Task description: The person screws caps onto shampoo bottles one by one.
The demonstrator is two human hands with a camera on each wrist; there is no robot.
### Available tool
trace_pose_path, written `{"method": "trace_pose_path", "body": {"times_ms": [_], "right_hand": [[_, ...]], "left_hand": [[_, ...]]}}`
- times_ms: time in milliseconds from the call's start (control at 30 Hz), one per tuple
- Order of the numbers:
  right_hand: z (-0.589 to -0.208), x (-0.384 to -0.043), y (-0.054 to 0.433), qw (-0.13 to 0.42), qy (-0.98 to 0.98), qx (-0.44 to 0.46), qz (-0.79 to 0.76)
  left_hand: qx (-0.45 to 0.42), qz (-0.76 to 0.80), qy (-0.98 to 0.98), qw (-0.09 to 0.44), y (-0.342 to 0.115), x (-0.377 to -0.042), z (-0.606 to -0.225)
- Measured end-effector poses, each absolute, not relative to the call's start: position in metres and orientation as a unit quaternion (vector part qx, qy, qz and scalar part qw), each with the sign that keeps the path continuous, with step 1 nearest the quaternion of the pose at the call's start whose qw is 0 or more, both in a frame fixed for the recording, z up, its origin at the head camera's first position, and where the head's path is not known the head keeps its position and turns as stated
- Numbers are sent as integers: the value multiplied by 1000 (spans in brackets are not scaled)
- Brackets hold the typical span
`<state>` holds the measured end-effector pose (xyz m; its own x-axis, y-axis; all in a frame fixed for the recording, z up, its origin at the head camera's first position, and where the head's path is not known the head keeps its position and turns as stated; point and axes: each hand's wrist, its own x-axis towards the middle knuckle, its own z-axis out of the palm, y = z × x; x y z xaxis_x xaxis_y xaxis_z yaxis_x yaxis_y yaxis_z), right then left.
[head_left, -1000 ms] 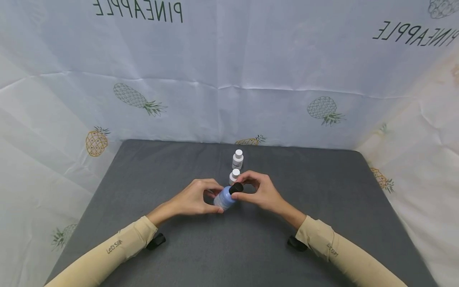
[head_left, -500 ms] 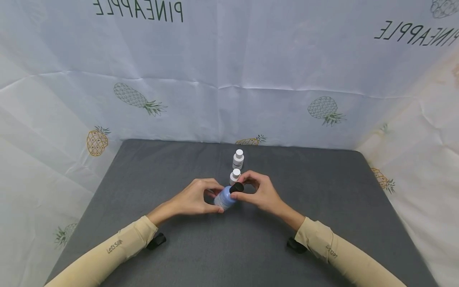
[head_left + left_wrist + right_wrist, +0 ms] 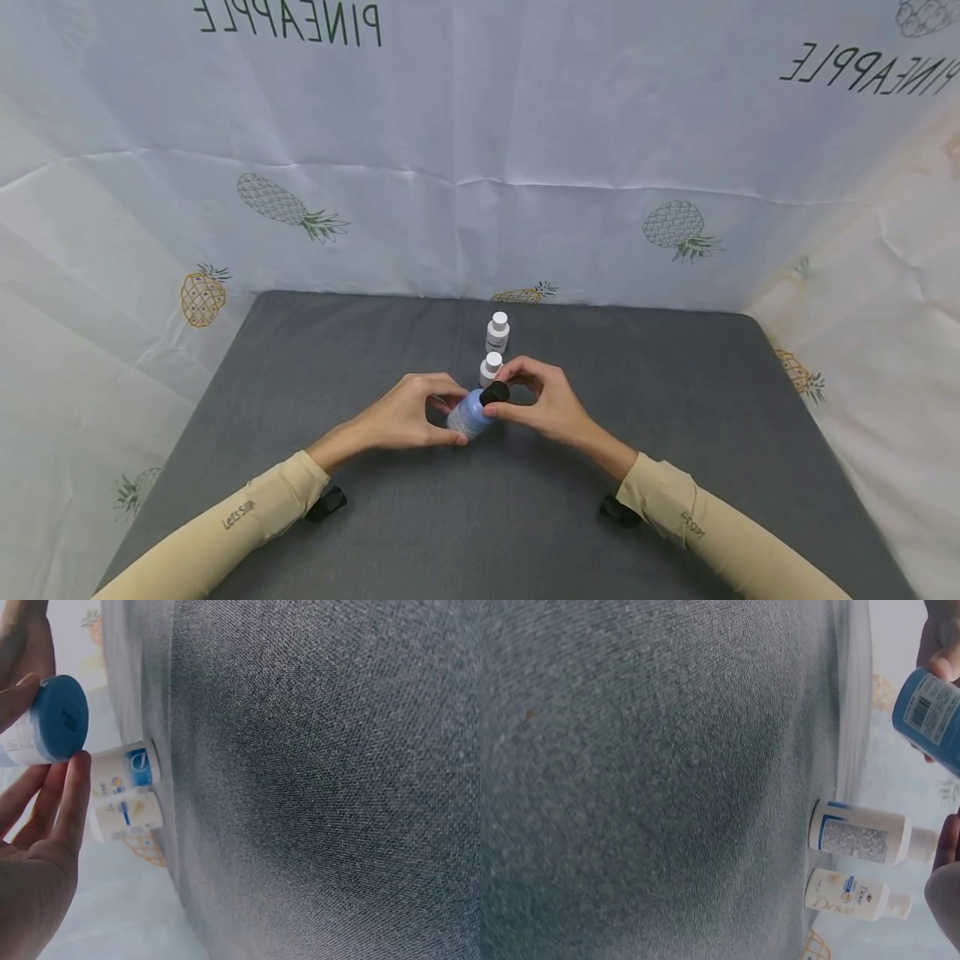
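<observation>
A small blue bottle with a black cap is held tilted over the table, cap toward the right. My left hand grips its body between thumb and fingers. With thumb and fingertips, my right hand pinches the black cap. In the left wrist view the round base of the blue bottle faces the camera, clear of the table. The right wrist view shows a barcode label on the blue bottle; the cap lies outside that view.
Just behind the hands stands a white bottle, partly covered by the blue one. Farther back is a second white bottle, marked Dove in the right wrist view. Both stand upright on the grey cloth-covered table. A pineapple-print curtain hangs behind.
</observation>
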<state>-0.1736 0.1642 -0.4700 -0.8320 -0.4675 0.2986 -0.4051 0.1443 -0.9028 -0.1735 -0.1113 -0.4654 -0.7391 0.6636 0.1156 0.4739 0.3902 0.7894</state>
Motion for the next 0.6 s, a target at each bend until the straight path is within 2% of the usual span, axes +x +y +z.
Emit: {"method": "trace_pose_path", "body": {"times_ms": [133,400,600], "right_hand": [[-469,-176,170,55,717,-336,-608],[-463,-185,178,161,608,-397,-668],[-461,-186,177,180,611,-397,-661]], "left_hand": [[344,436,824,110,-112,-172,-465],[346,449,815,120,-111,-171,-464],[352,447,814,121,-111,-169,-465]]}}
